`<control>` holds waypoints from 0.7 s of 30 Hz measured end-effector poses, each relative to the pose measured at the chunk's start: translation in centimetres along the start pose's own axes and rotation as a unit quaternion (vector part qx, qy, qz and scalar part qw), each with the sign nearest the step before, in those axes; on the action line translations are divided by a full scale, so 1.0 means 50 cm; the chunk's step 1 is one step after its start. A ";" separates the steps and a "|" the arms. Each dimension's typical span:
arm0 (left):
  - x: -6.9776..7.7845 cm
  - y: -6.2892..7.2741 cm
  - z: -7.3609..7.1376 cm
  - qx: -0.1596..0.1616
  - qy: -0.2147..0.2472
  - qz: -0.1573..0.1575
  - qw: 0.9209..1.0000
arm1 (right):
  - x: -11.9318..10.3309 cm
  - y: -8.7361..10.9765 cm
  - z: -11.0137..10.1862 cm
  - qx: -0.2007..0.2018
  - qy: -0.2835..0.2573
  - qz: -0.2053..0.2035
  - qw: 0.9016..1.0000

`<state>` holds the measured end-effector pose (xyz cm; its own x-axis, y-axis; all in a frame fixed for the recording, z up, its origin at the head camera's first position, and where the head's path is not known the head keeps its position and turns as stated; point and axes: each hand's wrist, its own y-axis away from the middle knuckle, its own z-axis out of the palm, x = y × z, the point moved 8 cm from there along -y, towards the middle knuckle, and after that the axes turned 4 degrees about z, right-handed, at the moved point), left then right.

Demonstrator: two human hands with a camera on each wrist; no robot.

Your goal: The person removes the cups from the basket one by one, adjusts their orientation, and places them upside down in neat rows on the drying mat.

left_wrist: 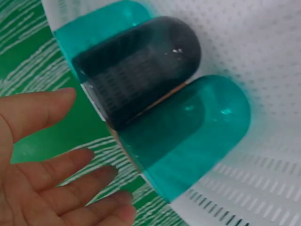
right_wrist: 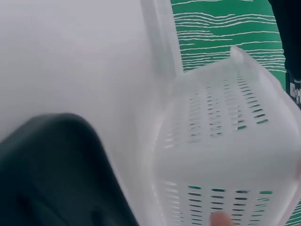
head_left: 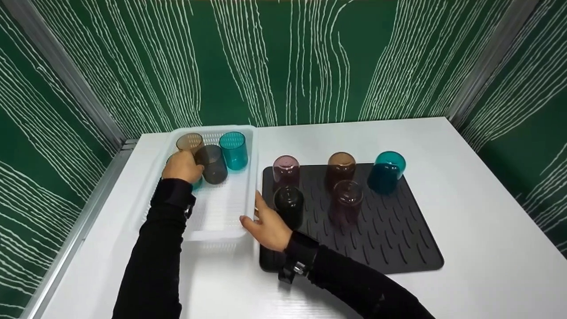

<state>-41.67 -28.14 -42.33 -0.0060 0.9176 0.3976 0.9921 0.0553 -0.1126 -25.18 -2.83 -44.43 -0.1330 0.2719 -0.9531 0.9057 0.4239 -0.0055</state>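
My left hand (head_left: 182, 167) is over the left side of a white plastic basket (head_left: 221, 221). In the left wrist view its fingers are spread and relaxed, just off the rims of the cups. Nearest to it is a teal cup (left_wrist: 207, 132), mostly hidden by the hand in the head view. Beside that stand a dark grey cup (head_left: 211, 165), an amber cup (head_left: 189, 141) and a second teal cup (head_left: 234, 151), mouths up. My right hand (head_left: 271, 227) holds the basket's right side near the front corner, thumb on the rim and fingers along the outer wall.
A black ridged mat (head_left: 390, 239) lies right of the basket. Upside down on it stand several cups: a pink cup (head_left: 286, 170), an amber cup (head_left: 341, 170), a teal cup (head_left: 387, 170), a dark cup (head_left: 289, 204) and a purplish cup (head_left: 347, 201). Green walls enclose the white table (head_left: 478, 212).
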 end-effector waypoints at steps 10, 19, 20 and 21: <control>0.030 0.063 -0.023 -0.042 -0.029 -0.048 0.998 | 0.004 0.006 0.009 -0.006 -0.028 0.004 1.000; 0.094 0.141 -0.098 -0.006 -0.050 -0.053 0.997 | -0.002 0.013 0.011 -0.010 -0.029 -0.022 0.999; 0.095 0.144 -0.099 -0.004 -0.046 -0.049 0.998 | -0.003 0.014 0.010 -0.008 -0.030 -0.024 0.999; 0.092 0.144 -0.098 -0.003 -0.042 -0.044 0.998 | -0.003 0.014 0.009 -0.005 -0.030 -0.027 0.999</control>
<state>-33.96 -25.45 -36.82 -0.1037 0.9392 0.3274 0.9879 0.1353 -0.0754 -24.34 -2.95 -44.40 -0.1560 0.1965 -0.9680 0.8938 0.4453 -0.0537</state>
